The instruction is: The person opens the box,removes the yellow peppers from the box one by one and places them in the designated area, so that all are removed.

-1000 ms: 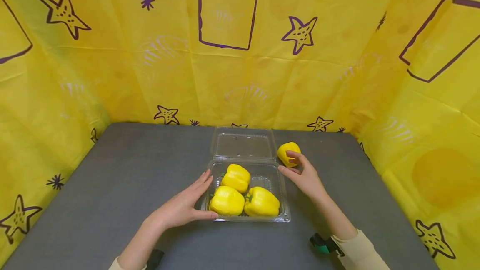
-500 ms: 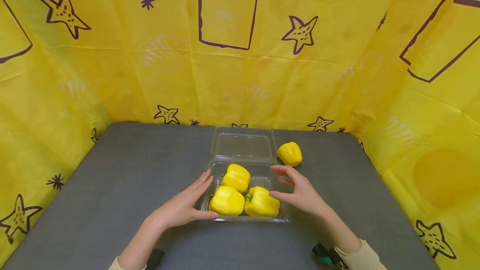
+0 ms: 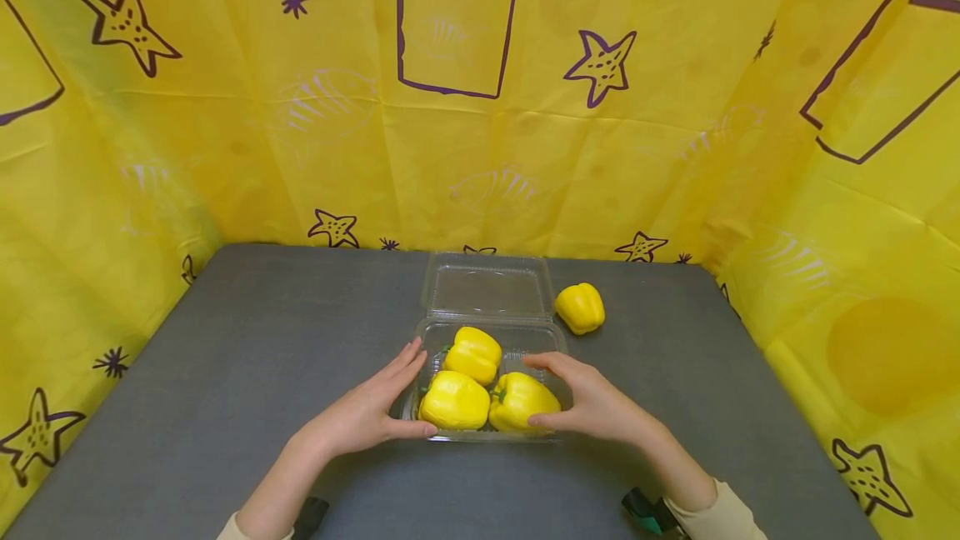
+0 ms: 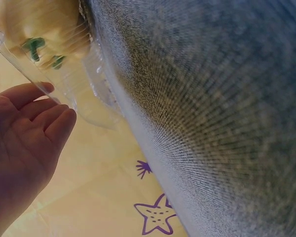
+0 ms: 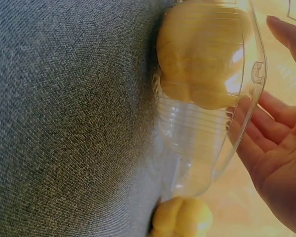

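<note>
An open clear plastic clamshell container [image 3: 517, 437] sits mid-table with three yellow bell peppers inside: one at the back left [image 3: 474, 354], one at the front left [image 3: 454, 400], one at the front right [image 3: 519, 401]. My left hand [image 3: 363, 411] touches the container's left rim with fingers extended and thumb along the front corner. Over the right rim is my right hand [image 3: 596, 398], its fingers loosely bent and reaching above the front right pepper. In the right wrist view a gap shows between the thumb and that pepper [image 5: 202, 52]; part of the fingers is behind the clear wall.
Beyond the right hand, a fourth yellow bell pepper [image 3: 580, 308] lies on the grey table [image 3: 285, 332], just right of the container's lid [image 3: 487, 290]. The lid is laid back flat. A yellow printed cloth [image 3: 480, 157] hangs around the table's back and sides.
My right hand has come away from the loose pepper, moving toward me and left over the container's front right pepper. The left hand and the peppers have stayed in place.
</note>
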Motion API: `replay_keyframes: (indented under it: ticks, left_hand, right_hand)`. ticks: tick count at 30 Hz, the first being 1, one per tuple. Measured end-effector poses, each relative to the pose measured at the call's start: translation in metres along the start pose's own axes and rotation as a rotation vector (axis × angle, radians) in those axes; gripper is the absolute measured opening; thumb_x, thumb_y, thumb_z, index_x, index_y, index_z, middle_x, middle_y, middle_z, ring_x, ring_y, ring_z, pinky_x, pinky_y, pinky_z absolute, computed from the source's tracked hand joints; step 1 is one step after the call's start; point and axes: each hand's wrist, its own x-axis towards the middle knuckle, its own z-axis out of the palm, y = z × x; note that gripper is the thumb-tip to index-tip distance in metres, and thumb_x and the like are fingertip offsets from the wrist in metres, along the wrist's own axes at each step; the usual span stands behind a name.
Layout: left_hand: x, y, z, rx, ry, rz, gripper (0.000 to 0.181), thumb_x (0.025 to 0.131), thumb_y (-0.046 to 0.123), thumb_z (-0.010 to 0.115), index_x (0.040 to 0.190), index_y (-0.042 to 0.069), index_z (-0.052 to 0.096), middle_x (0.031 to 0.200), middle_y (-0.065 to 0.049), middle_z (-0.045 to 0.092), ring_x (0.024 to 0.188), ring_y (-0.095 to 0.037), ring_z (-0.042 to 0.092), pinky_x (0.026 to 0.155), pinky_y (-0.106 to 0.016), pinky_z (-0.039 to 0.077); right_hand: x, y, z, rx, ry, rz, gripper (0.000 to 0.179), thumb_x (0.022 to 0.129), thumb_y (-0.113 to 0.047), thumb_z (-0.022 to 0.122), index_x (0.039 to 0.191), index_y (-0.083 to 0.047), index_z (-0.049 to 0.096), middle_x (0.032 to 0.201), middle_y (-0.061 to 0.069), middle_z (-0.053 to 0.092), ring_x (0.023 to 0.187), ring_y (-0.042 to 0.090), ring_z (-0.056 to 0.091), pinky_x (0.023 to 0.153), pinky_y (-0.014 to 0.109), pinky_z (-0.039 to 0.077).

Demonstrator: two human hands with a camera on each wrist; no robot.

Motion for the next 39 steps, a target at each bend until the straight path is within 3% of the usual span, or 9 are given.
replay_keyframes:
  ticks: [10, 21, 29, 39]
  left_hand:
    - [0.0008, 0.0002, 0.0002, -0.006, 0.003, 0.015, 0.108, 0.076, 0.061, 0.073, 0.154, 0.004, 0.024, 0.163, -0.007, 0.008, 0.147, -0.03, 0.013, 0.111, -0.055, 0.025]
    - [0.0003, -0.0014, 0.0004, -0.003, 0.003, 0.0, 0.109, 0.076, 0.061, 0.074, 0.155, 0.006, 0.023, 0.163, -0.005, 0.006, 0.147, -0.028, 0.012, 0.111, -0.055, 0.025]
    - [0.0004, -0.0006, 0.0007, -0.01, 0.001, -0.001, 0.109, 0.075, 0.061, 0.074, 0.155, 0.006, 0.023, 0.163, -0.004, 0.006, 0.148, -0.027, 0.012, 0.112, -0.054, 0.025]
    - [0.0003, -0.0009, 0.0006, 0.0, 0.009, 0.008, 0.109, 0.076, 0.062, 0.073, 0.154, 0.005, 0.024, 0.163, -0.005, 0.008, 0.147, -0.028, 0.013, 0.111, -0.054, 0.026]
  right_hand:
    - [0.0031, -0.0003, 0.0015, -0.078, -0.071, -0.019, 0.07, 0.082, -0.044, 0.077, 0.139, -0.012, 0.053, 0.133, -0.006, 0.057, 0.118, 0.016, 0.054, 0.098, 0.04, 0.045]
    - [0.0061, 0.0, 0.005, -0.102, -0.074, -0.032, 0.069, 0.082, -0.044, 0.077, 0.138, -0.012, 0.054, 0.132, -0.007, 0.058, 0.116, 0.012, 0.056, 0.097, 0.037, 0.047]
    - [0.006, 0.0004, 0.0066, -0.118, -0.035, -0.041, 0.068, 0.08, -0.043, 0.079, 0.137, -0.013, 0.056, 0.129, -0.007, 0.06, 0.113, 0.012, 0.058, 0.093, 0.036, 0.049]
    - [0.0051, 0.0024, 0.0047, -0.04, 0.072, -0.108, 0.066, 0.076, -0.036, 0.084, 0.133, -0.012, 0.059, 0.128, -0.007, 0.062, 0.104, 0.01, 0.06, 0.086, 0.032, 0.053]
